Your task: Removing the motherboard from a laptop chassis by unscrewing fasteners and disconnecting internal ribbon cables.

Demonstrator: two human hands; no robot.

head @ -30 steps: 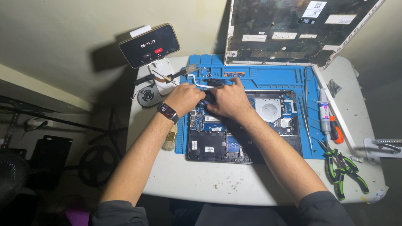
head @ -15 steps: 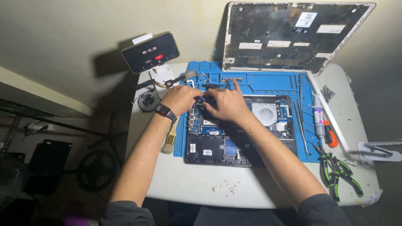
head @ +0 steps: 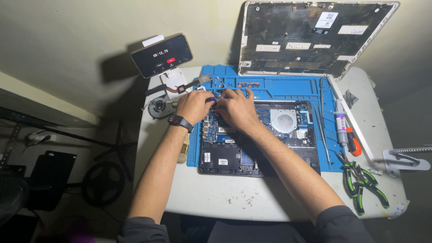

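At center frame, both hands, left hand [head: 194,105] and right hand [head: 236,109], have edged closer over the opened laptop's [head: 256,139] upper-left corner on the blue mat [head: 288,85], fingers pinching a small blue-handled tool [head: 210,99].

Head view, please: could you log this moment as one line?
left hand on opened laptop | right hand beside it | blue mat underneath
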